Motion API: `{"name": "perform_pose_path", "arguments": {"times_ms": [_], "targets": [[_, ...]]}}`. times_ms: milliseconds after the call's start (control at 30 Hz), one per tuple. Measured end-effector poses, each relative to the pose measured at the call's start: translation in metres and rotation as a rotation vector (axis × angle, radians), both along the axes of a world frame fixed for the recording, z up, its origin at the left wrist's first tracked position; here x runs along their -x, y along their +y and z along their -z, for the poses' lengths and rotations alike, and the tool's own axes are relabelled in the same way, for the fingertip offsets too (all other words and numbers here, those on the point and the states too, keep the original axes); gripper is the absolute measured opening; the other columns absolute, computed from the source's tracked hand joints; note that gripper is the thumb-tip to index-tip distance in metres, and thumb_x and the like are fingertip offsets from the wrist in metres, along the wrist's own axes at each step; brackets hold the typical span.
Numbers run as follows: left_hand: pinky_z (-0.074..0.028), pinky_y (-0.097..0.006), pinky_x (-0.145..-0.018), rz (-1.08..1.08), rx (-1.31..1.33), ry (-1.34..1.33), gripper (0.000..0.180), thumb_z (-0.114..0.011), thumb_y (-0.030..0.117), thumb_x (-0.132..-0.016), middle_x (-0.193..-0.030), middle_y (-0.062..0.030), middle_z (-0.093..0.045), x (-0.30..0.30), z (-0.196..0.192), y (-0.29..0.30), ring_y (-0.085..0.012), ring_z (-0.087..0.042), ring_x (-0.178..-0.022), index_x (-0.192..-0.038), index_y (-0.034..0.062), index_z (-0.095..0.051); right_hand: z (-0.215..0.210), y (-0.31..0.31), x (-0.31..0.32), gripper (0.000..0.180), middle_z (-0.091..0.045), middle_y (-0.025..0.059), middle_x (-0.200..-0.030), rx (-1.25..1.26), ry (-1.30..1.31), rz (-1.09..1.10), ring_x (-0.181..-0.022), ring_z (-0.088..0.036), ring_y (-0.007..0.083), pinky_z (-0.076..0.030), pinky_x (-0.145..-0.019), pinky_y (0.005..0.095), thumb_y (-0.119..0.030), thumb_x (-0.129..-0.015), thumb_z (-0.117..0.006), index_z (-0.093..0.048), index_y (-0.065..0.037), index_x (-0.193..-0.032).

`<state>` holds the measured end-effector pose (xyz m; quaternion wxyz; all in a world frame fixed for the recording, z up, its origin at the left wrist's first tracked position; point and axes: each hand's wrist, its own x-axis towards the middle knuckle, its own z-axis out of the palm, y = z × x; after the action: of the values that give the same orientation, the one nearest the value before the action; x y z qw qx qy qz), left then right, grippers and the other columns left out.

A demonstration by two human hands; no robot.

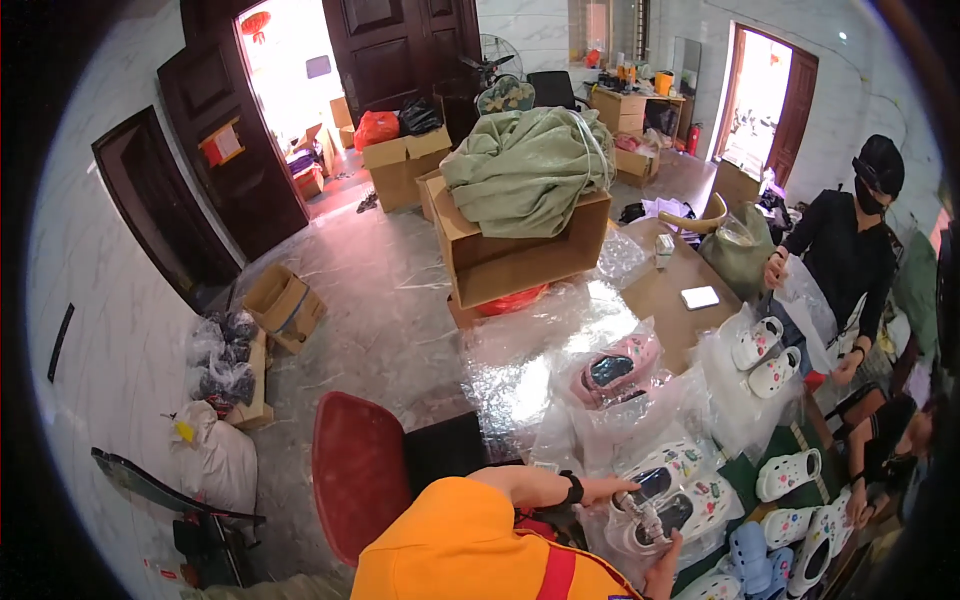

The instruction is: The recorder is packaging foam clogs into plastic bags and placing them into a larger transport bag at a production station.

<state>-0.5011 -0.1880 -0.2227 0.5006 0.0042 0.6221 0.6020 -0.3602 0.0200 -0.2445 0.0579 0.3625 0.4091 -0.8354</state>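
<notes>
A pair of white clogs point(704, 502) with colourful charms lies in front of me, inside or under a clear plastic bag point(634, 518). My left hand point(606, 488), with a black band at the wrist, is closed at the left end of the pair, its fingers pinching the bag's edge. Below it, my right hand point(664, 566) grips the near clog by its lower end, partly hidden at the frame's edge. Pink clogs point(612, 372) in clear plastic lie beyond my hands. Farther right, another bagged white pair point(772, 370) rests on the table.
A person in black point(842, 245) at the right holds a clear bag point(806, 305). Another person's hands point(862, 505) are by loose white clogs point(788, 474) and blue clogs point(752, 562). A red chair point(358, 470) stands left; a carton point(530, 270) bears green cloth.
</notes>
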Motion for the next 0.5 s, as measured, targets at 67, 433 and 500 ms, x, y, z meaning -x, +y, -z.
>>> {"name": "perform_pose_path", "arguments": {"times_ms": [67,433,500], "targets": [[-0.027,-0.024,-0.047,-0.261,-0.062,-0.094,0.060,-0.057,0.057,-0.068,-0.073,0.0002,-0.035,0.000,0.036,0.011,-0.0097,-0.031,-0.057,-0.098,0.0083,-0.039,-0.037,-0.019,0.011,0.046,-0.055,0.0069,-0.103,0.036,0.093,0.073,-0.094,-0.052,0.0227,-0.040,-0.083,0.0368,-0.040,-0.075,-0.054,-0.052,-0.007,-0.107],[-0.044,-0.035,-0.078,-0.031,-0.535,-0.161,0.078,-0.056,0.040,-0.075,-0.123,-0.0059,-0.039,0.029,-0.087,-0.031,-0.0179,-0.044,-0.105,-0.135,0.0221,-0.008,-0.184,-0.090,0.006,0.055,-0.048,0.0106,-0.107,-0.412,0.087,0.233,-0.088,-0.049,0.0209,-0.041,-0.072,0.0302,-0.010,-0.076,-0.060,-0.031,0.002,-0.122],[-0.035,-0.036,-0.088,-0.032,-0.634,-0.161,0.069,-0.053,0.038,-0.077,-0.125,-0.0023,-0.037,0.032,-0.059,-0.022,-0.0178,-0.042,-0.106,-0.132,0.0205,-0.016,-0.197,-0.099,0.001,0.064,-0.044,0.0119,-0.114,-0.493,0.096,0.131,-0.094,-0.047,0.0222,-0.041,-0.074,0.0295,-0.008,-0.075,-0.060,-0.024,0.002,-0.126]]}}
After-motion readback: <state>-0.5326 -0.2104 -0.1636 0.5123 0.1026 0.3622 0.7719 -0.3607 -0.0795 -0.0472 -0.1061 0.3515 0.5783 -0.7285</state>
